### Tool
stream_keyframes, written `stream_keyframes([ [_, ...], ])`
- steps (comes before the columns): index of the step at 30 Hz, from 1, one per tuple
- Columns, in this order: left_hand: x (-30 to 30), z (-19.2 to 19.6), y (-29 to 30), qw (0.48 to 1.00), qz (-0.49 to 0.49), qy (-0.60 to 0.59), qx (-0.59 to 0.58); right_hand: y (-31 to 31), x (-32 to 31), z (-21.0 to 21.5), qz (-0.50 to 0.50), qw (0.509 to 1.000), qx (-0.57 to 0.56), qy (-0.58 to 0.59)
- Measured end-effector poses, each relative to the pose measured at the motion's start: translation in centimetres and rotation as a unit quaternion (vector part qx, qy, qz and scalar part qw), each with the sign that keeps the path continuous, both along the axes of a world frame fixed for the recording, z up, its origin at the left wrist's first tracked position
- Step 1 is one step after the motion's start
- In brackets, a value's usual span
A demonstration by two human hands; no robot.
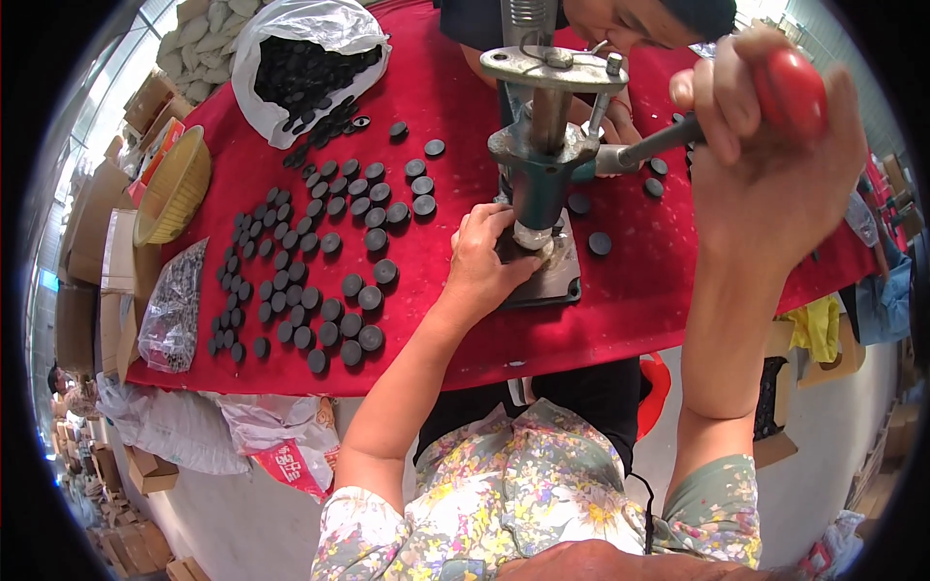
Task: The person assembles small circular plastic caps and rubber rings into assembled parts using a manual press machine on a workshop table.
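A small hand press (542,155) is standing on the red table cloth (436,97), on a dark base plate (554,281), close to the near edge of the table. The left hand (484,257) is resting at the foot of the press, with the fingers bent and narrow, and the fingertips (513,221) are touching a small pale round piece (533,235) that is sitting under the ram. I cannot tell if the fingers are pinching it or only steadying it. The right hand (765,136) is raised on the right side and is closing fully around the red knob (792,89) of the metal lever (654,145), which is reaching from the knob to the head of the press.

To the left of the press, many black round discs (320,261) are lying flat on the cloth, partly in rows. Behind them an open white plastic bag (291,48) is holding more black discs. A yellow woven basket (174,184) is standing at the left edge of the table, and a clear bag of small dark parts (174,310) is lying near it. Another person (639,19) is sitting across the table, behind the press.
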State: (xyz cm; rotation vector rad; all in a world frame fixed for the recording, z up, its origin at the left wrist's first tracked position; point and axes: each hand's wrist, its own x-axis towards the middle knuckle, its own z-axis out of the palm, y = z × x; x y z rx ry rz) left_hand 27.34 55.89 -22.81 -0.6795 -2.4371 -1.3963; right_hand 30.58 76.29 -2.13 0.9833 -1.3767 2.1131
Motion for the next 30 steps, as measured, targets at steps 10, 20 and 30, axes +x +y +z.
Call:
stream_keyframes([
  [10,2.9,1.7,-8.4,0.978,0.124,0.085,-0.145,-2.0,7.9,-8.9,-0.164,0.982,0.057,0.073],
  [20,3.5,0.7,-14.2,0.930,0.225,0.039,-0.288,-1.7,9.1,-16.2,-0.237,0.964,0.050,0.107],
  [30,2.4,0.0,-12.2,0.946,0.179,0.114,-0.245,-1.1,3.5,-3.3,-0.087,0.995,-0.042,0.032],
])
